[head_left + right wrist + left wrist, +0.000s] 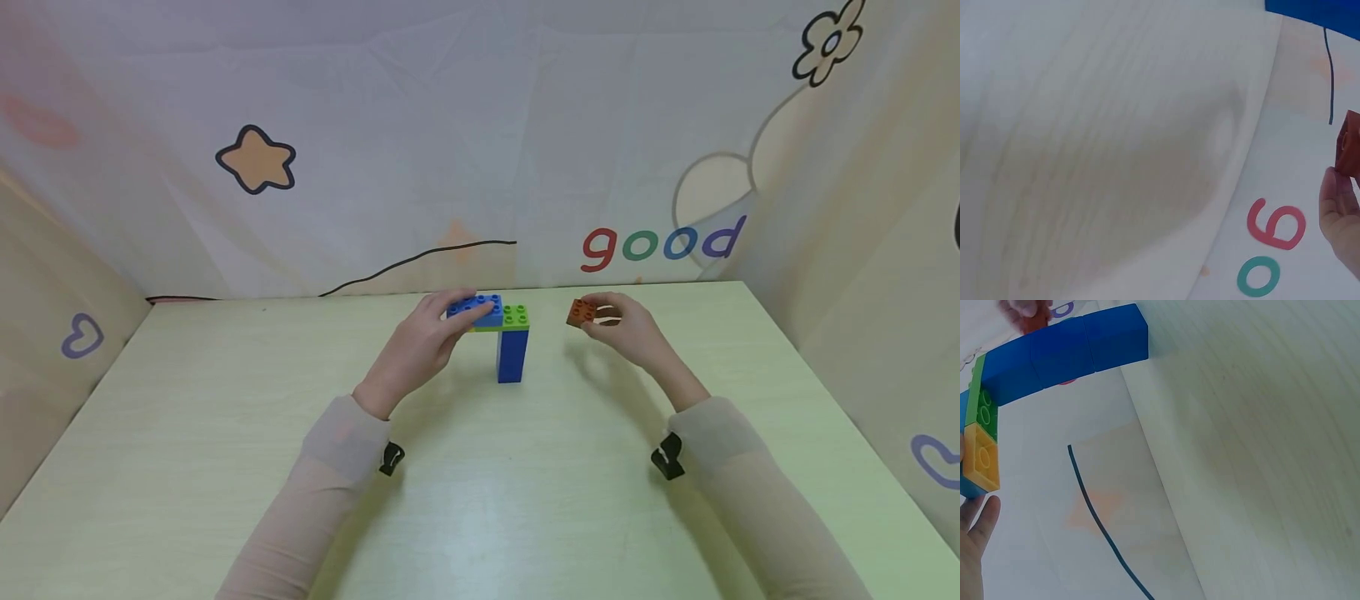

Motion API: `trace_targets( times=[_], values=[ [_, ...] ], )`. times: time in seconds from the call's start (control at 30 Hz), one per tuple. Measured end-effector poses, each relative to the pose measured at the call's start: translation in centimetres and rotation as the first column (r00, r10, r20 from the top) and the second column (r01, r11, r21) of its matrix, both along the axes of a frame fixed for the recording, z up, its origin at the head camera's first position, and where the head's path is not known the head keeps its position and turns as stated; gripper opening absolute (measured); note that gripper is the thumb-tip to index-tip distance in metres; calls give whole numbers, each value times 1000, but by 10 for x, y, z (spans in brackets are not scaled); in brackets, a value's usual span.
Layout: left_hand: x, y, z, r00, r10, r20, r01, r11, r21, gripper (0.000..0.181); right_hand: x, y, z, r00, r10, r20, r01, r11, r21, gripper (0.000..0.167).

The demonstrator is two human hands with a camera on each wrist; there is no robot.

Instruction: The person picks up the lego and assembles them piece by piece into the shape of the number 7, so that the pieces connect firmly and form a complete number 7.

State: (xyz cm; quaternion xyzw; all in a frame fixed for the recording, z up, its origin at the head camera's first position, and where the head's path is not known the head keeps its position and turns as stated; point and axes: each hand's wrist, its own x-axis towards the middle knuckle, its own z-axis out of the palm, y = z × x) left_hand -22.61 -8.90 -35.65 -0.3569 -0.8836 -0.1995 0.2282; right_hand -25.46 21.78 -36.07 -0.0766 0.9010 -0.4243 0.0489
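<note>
A column of blue bricks (513, 358) stands upright on the table, topped by a green brick (516, 316). A longer blue brick (491, 318) lies on the green one and sticks out to the left. Under that overhang sits a yellow brick (982, 460), beside the green one. My left hand (412, 346) grips the overhanging blue brick, fingers behind and thumb along its near side. To the right, clear of the column, my right hand (630, 329) pinches a small orange-brown brick (580, 312), studs up, above the table.
The pale wooden table (480, 500) extends around the bricks. Behind it hangs a printed cloth (420, 167) with a star and the word "good", and cloth also borders both sides. A black strap end (667, 457) hangs by each wrist.
</note>
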Motion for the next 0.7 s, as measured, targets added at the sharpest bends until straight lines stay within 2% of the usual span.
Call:
trace_targets(
  times=[0.13, 0.37, 0.53, 0.7],
  values=[
    [0, 0, 0, 1000, 3, -4, -3, 1000, -1, 45, 4, -11, 8, 999, 2, -55, -5, 999, -43, 47],
    [1, 1, 1, 1000, 19, 15, -19, 1000, -12, 46, 9, -30, 19, 996, -23, -90, 13, 994, -111, 48],
    [1, 1, 1, 999, 25, 36, -24, 1000, -13, 46, 14, -43, 25, 993, -8, -117, -10, 989, -146, 46],
    [0, 1, 1, 1000, 16, 26, -16, 1000, -11, 46, 17, -52, 26, 991, 26, -133, -45, 988, -149, 44]
  ],
)
